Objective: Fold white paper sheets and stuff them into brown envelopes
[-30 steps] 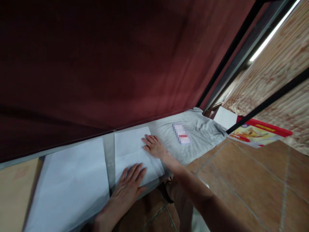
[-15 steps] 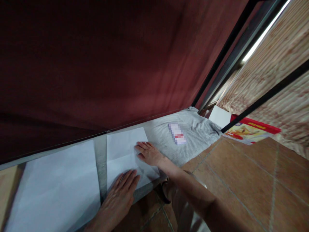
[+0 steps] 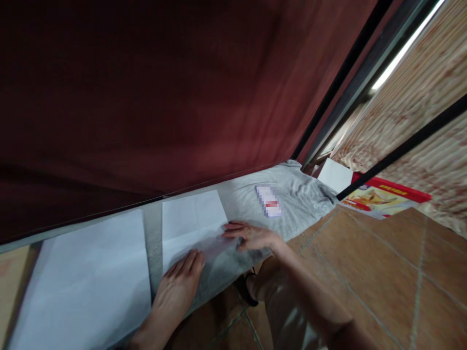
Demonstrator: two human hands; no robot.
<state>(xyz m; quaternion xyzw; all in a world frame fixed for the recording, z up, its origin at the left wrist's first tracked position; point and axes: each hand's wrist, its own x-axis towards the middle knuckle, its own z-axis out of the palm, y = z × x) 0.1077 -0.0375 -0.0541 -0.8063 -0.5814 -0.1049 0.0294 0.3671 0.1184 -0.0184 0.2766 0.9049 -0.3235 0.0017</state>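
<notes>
In the head view, a creased white paper sheet (image 3: 193, 216) lies midway along the grey cloth (image 3: 302, 197), its near part seemingly folded up but not fully flattened. A second white sheet (image 3: 95, 272), toward the cloth's left end, lies spread out. The left hand (image 3: 180, 279) rests on the first sheet, fingers together, grip unclear; the right hand (image 3: 251, 236), fingers loosely spread, meets its right edge. The printed carton's (image 3: 381, 197) contents are hidden.

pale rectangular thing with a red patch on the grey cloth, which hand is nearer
Right: the right hand is just below the pale rectangular thing in view, not touching; the left hand is farther, lower left, on a white paper sheet.
</notes>
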